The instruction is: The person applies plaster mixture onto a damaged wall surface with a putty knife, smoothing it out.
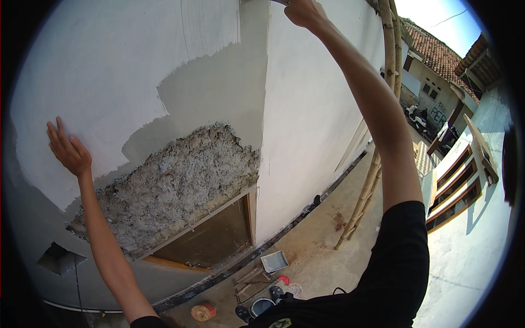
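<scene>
My left hand (69, 150) rests with its fingers spread against the white-coated part of the wall (109, 60), holding nothing. High up by the wall's corner, my right hand (306, 13) is closed round a flat grey tool (280, 1), most of it cut off by the upper edge, so its exact kind is hidden. Below that tool runs a smooth grey plaster patch (219, 82) with a jagged border to the white. Under the patch, a rough, broken-up strip of bare cement (180, 180) lies above a wood-framed window (208, 235).
Bamboo poles (363, 202) lean at the right. Around my feet far below are a grey tray (274, 261), a bucket (261, 307), a round orange-sided container (203, 311) and a wooden rack (251, 284). A square hole (60, 258) opens in the wall's lower left.
</scene>
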The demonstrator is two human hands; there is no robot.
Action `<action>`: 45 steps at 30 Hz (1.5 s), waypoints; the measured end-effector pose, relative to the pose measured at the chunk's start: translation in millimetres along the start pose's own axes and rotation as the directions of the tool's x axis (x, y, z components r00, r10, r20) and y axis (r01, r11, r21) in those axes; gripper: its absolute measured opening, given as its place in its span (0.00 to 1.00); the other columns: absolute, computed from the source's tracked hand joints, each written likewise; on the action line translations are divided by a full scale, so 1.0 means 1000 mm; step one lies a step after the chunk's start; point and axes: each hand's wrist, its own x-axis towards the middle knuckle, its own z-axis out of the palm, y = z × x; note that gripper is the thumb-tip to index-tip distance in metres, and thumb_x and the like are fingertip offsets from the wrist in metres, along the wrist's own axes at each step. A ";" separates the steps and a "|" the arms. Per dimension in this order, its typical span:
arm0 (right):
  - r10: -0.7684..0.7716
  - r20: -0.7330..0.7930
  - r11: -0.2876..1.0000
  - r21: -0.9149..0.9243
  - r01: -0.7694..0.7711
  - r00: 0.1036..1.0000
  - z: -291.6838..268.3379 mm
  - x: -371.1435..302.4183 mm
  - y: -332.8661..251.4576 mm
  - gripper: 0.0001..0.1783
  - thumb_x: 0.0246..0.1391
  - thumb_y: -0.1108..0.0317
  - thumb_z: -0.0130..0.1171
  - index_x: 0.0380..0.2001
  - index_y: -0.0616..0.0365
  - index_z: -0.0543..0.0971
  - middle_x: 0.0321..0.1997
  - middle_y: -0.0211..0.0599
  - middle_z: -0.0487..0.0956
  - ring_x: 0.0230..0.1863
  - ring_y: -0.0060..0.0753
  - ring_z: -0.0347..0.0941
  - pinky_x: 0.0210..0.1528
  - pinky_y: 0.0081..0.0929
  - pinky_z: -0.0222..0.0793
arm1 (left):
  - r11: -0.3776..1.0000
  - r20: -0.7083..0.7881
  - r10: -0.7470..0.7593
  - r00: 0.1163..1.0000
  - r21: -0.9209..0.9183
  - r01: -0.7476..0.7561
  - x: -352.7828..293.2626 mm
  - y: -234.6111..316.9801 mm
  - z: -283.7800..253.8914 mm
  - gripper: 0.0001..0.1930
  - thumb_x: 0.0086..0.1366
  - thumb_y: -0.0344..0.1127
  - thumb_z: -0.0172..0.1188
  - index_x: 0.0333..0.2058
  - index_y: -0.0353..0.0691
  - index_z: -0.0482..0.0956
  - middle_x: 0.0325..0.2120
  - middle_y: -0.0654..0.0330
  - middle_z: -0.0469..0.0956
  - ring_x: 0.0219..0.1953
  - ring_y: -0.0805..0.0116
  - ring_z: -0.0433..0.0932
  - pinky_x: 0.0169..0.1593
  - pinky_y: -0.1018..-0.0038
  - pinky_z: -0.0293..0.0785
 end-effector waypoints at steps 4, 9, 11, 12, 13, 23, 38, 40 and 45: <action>-0.025 0.053 0.992 -0.126 0.032 0.998 0.021 -0.030 -0.001 0.18 0.45 0.80 0.47 0.39 0.60 0.80 0.32 0.53 0.80 0.30 0.54 0.78 0.30 0.45 0.74 | 1.000 0.003 0.020 1.000 -0.004 -0.020 0.006 -0.002 -0.003 0.26 0.71 0.42 0.35 0.66 0.51 0.63 0.68 0.57 0.57 0.68 0.51 0.57 0.67 0.48 0.50; -0.037 0.267 0.979 -0.183 0.088 0.963 0.027 -0.063 -0.001 0.09 0.41 0.79 0.49 0.28 0.64 0.77 0.29 0.49 0.79 0.29 0.53 0.77 0.29 0.46 0.72 | 1.000 -0.003 -0.006 1.000 0.022 0.006 0.003 -0.003 -0.001 0.26 0.71 0.42 0.35 0.66 0.53 0.62 0.68 0.59 0.57 0.68 0.52 0.57 0.67 0.48 0.50; -0.025 0.291 0.978 -0.191 0.083 0.956 0.023 -0.070 -0.001 0.13 0.42 0.78 0.49 0.32 0.62 0.79 0.32 0.47 0.80 0.32 0.51 0.77 0.29 0.44 0.72 | 1.000 -0.005 -0.005 1.000 0.011 0.005 0.002 -0.001 -0.001 0.26 0.71 0.42 0.35 0.66 0.53 0.62 0.68 0.59 0.57 0.68 0.52 0.57 0.67 0.48 0.50; 0.007 0.321 0.978 -0.199 0.060 0.947 0.020 -0.070 -0.002 0.15 0.43 0.78 0.48 0.35 0.60 0.80 0.33 0.47 0.80 0.32 0.49 0.77 0.29 0.42 0.72 | 1.000 -0.002 0.000 1.000 0.009 0.000 0.002 -0.001 -0.001 0.26 0.71 0.42 0.35 0.66 0.53 0.62 0.68 0.59 0.57 0.69 0.52 0.57 0.67 0.48 0.50; 0.034 0.348 0.979 -0.199 0.038 0.937 0.018 -0.070 -0.005 0.18 0.43 0.77 0.48 0.38 0.58 0.81 0.34 0.46 0.80 0.33 0.48 0.77 0.28 0.41 0.72 | 1.000 -0.005 0.004 1.000 0.010 -0.004 0.003 -0.002 -0.003 0.26 0.71 0.42 0.35 0.66 0.53 0.62 0.68 0.59 0.57 0.69 0.52 0.57 0.67 0.48 0.50; 0.016 0.100 0.979 -0.203 0.005 0.995 0.021 -0.038 0.008 0.29 0.44 0.79 0.47 0.50 0.49 0.81 0.25 0.47 0.80 0.21 0.44 0.74 0.24 0.39 0.70 | 1.000 0.000 0.017 1.000 0.008 -0.017 0.004 -0.003 -0.004 0.26 0.71 0.42 0.35 0.66 0.51 0.62 0.68 0.58 0.57 0.68 0.52 0.57 0.67 0.48 0.51; -0.002 0.428 0.982 -0.169 0.082 0.904 0.045 -0.106 -0.019 0.18 0.42 0.79 0.48 0.34 0.52 0.83 0.31 0.41 0.81 0.32 0.47 0.78 0.32 0.42 0.73 | 0.999 0.008 -0.029 1.000 0.018 0.029 0.000 0.000 -0.003 0.26 0.71 0.43 0.33 0.66 0.50 0.62 0.68 0.56 0.56 0.69 0.51 0.56 0.67 0.50 0.49; 0.015 0.231 0.995 -0.100 0.009 0.973 0.015 -0.069 -0.021 0.28 0.41 0.79 0.47 0.46 0.46 0.83 0.32 0.43 0.81 0.31 0.48 0.77 0.32 0.42 0.72 | 0.999 0.017 -0.036 0.999 0.034 0.036 0.002 -0.001 -0.003 0.26 0.71 0.43 0.32 0.66 0.49 0.62 0.68 0.56 0.56 0.69 0.51 0.56 0.68 0.50 0.49; 0.038 -0.263 0.999 0.024 -0.033 0.964 -0.054 0.050 -0.058 0.27 0.45 0.77 0.47 0.49 0.47 0.82 0.37 0.47 0.82 0.33 0.47 0.78 0.36 0.41 0.74 | 0.998 0.055 -0.060 0.997 0.037 0.058 0.007 -0.012 -0.019 0.27 0.71 0.43 0.31 0.66 0.47 0.62 0.68 0.54 0.56 0.69 0.51 0.55 0.68 0.50 0.47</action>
